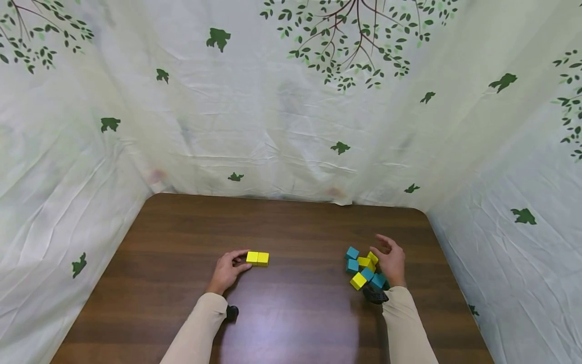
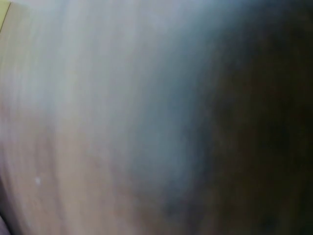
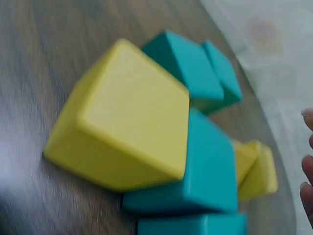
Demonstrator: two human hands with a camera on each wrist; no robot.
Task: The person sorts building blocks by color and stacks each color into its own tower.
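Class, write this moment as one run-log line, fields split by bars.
left hand: at left end of yellow pair | right hand: beside blue-and-yellow cluster, no block held | surface: brown table

This is a small curtained booth around a table; whether it stands in a home, lab or office cannot be told. Pale, creased fabric [image 1: 273, 126] hangs across the back and down both sides of the frame, printed with leafy branches [image 1: 359, 30] near the top and scattered dark green shapes [image 1: 219, 38]. A brown wood-grain table [image 1: 282, 222] fills the lower middle, its far corners rounded.
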